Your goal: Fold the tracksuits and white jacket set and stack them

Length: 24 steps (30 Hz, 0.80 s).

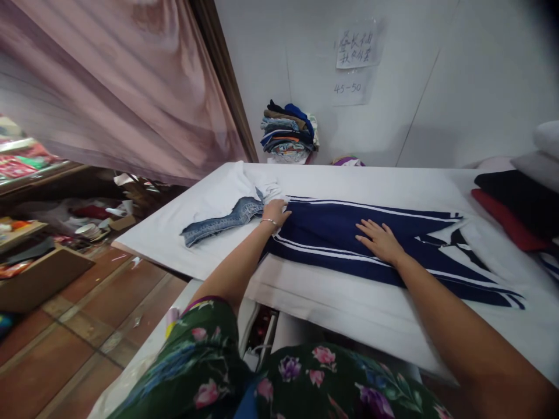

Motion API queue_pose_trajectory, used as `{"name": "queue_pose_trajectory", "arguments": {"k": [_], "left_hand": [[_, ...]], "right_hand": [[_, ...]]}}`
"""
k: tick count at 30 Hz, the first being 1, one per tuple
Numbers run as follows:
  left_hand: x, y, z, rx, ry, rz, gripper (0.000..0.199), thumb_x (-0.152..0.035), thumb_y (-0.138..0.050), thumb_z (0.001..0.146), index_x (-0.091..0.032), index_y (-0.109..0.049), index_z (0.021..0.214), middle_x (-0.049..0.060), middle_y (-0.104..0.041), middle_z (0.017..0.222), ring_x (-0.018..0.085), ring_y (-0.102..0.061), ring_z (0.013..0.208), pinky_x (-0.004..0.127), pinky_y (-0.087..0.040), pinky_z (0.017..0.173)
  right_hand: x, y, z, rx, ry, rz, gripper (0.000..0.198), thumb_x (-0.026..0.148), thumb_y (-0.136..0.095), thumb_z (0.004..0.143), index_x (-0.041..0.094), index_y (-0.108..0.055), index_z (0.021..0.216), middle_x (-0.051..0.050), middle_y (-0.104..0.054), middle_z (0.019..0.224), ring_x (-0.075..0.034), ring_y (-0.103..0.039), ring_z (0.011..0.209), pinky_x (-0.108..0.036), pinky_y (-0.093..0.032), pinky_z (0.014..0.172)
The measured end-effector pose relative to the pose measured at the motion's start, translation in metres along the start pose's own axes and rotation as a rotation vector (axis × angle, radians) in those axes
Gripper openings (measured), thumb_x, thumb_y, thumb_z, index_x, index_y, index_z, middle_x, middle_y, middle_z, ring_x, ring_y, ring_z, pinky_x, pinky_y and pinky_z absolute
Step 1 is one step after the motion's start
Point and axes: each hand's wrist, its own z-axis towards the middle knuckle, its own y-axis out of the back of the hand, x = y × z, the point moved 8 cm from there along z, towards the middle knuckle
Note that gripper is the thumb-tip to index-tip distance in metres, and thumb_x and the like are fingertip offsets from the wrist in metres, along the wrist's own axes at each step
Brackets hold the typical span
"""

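Navy trousers with white side stripes (332, 224) lie stretched across the white-covered table, the leg ends toward the right. My left hand (276, 214) rests at their waist end, fingers apart and a bracelet on the wrist. On the middle of the trousers lies my right hand (381, 240), flat with its fingers spread. Blue denim jeans (222, 221) lie just left of my left hand, partly under white cloth (236, 186). Between the navy legs a black and white piece (465, 247) shows; I cannot tell what it is.
A folded clothes stack (289, 134) stands behind the table by the wall. More folded garments (515, 203) are piled at the right. A pink curtain (144, 87) hangs at the left, above a tiled floor (109, 291) and a cardboard box (48, 276).
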Motion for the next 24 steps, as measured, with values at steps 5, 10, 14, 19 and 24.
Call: {"name": "queue_pose_trajectory", "arguments": {"k": [5,10,14,19,24], "left_hand": [[0.054,0.021,-0.045,0.023,0.244,-0.100,0.038,-0.038,-0.045,0.087,-0.020,-0.064,0.115,0.004,-0.070,0.106,0.020,-0.063,0.095,0.029,-0.048,0.083],[0.066,0.020,-0.077,0.100,0.350,-0.065,0.041,-0.055,-0.049,0.082,-0.023,-0.070,0.097,0.004,-0.071,0.101,0.022,-0.064,0.094,0.029,-0.048,0.076],[0.060,0.012,-0.079,0.149,0.385,0.017,0.053,-0.061,-0.055,0.075,-0.019,-0.066,0.107,0.010,-0.067,0.113,0.027,-0.061,0.104,0.032,-0.048,0.080],[0.053,0.010,-0.074,0.126,0.379,0.059,0.045,-0.050,-0.056,0.077,-0.021,-0.063,0.111,0.010,-0.067,0.113,0.026,-0.062,0.103,0.030,-0.049,0.080],[0.054,0.014,-0.074,0.129,0.391,0.095,0.042,-0.043,-0.058,0.076,-0.017,-0.065,0.108,0.014,-0.066,0.113,0.030,-0.062,0.103,0.036,-0.050,0.081]], "right_hand": [[-0.005,0.002,-0.001,-0.072,0.000,0.099,0.051,0.056,-0.031,0.092,0.030,-0.053,0.130,-0.003,-0.045,0.142,-0.024,-0.033,0.136,-0.053,-0.020,0.112],[-0.003,0.023,-0.010,-0.284,0.043,0.243,0.046,0.054,-0.036,0.090,0.026,-0.062,0.117,-0.005,-0.058,0.129,-0.023,-0.042,0.131,-0.049,-0.027,0.110],[0.015,0.043,-0.026,-0.421,0.177,0.232,0.040,0.049,-0.040,0.090,0.024,-0.066,0.109,-0.006,-0.065,0.117,-0.024,-0.049,0.124,-0.049,-0.029,0.109],[0.043,0.030,-0.033,-0.245,0.273,0.147,0.044,0.049,-0.041,0.090,0.025,-0.060,0.122,-0.006,-0.055,0.132,-0.026,-0.043,0.129,-0.052,-0.029,0.108],[0.049,0.007,-0.032,-0.062,0.281,0.032,0.048,0.050,-0.039,0.091,0.025,-0.056,0.128,-0.007,-0.043,0.143,-0.027,-0.034,0.135,-0.052,-0.030,0.108]]}}
